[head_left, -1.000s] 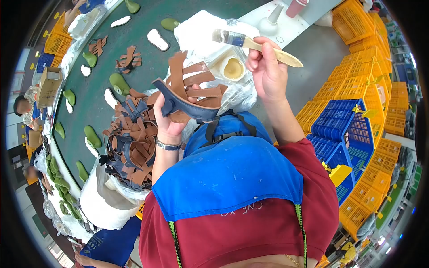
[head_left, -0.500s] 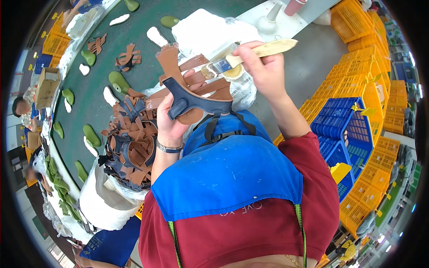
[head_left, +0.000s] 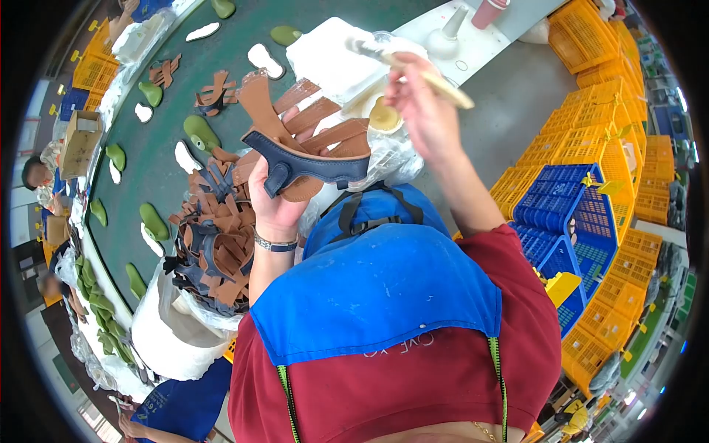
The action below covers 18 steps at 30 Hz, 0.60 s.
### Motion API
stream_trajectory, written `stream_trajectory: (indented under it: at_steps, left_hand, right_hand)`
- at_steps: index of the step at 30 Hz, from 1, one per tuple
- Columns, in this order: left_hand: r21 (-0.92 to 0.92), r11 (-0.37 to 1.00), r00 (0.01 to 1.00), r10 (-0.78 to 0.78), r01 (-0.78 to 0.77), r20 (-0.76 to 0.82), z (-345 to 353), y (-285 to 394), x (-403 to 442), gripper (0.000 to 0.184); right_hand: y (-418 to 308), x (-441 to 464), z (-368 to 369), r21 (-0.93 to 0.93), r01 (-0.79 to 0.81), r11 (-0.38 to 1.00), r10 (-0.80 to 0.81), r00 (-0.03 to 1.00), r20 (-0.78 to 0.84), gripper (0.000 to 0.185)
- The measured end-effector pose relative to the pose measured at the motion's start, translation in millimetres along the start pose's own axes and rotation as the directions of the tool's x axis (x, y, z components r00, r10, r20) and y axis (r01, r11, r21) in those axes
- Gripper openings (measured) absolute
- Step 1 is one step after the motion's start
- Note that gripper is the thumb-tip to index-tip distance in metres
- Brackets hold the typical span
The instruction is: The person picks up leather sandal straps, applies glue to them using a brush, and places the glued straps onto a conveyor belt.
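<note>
Left of the frame's centre, the left hand (head_left: pixel 277 203) is clamped on a brown and navy sandal upper (head_left: pixel 309 167), its fingertips showing between the straps. The strap ends fan toward the upper left and right, and the lower navy edge lies just above the blue apron (head_left: pixel 377 277). Above and to the right, the right hand (head_left: pixel 425 111) is closed on a brush (head_left: pixel 443 87), whose blurred bristles point to the upper left, apart from the upper. Between the hands is a narrow gap, where a cup of pale yellow paste (head_left: pixel 385 117) shows. Grey floor (head_left: pixel 506 111) gives wider room right of the right hand, while a pile of straps (head_left: pixel 221 255) crowds the left wrist. Green table (head_left: pixel 148 184) fills the upper left, with green shoe forms (head_left: pixel 200 133) and white soles (head_left: pixel 264 60) spread over it. Yellow crates (head_left: pixel 583 144) and blue crates (head_left: pixel 569 210) line the right side.
</note>
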<state>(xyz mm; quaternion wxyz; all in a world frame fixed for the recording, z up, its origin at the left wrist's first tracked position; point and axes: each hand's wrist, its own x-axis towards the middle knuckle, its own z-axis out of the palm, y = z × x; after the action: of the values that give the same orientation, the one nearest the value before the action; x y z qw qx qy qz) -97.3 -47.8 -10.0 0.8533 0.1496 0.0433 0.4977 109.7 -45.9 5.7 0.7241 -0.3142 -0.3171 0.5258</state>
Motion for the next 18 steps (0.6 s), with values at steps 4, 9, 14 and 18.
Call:
stream_trajectory:
  at_steps: [4, 9, 14, 18]
  left_hand:
    - [0.162, 0.987, 1.0, 0.004, -0.001, -0.02, 11, 1, 5, 0.05]
    - [0.0, 0.999, 0.999, 0.041, -0.041, 0.033, 12, 2, 4, 0.047]
    - [-0.219, 0.974, 0.994, 0.077, -0.057, 0.084, 14, 7, -4, 0.044]
    - [-0.169, 0.984, 0.993, 0.07, -0.053, 0.093, 21, 13, -11, 0.042]
  right_hand:
    - [16, -13, 18, 0.141, -0.208, 0.968, 0.205, 0.978, 0.035, 0.024]
    - [19, -19, 27, 0.001, 0.112, 0.994, -0.112, 0.99, 0.081, 0.03]
    - [-8, -15, 20, -0.081, 0.151, 0.985, -0.143, 0.985, 0.091, 0.019]
    - [-39, -7, 19, 0.019, 0.208, 0.978, -0.207, 0.955, 0.214, 0.024]
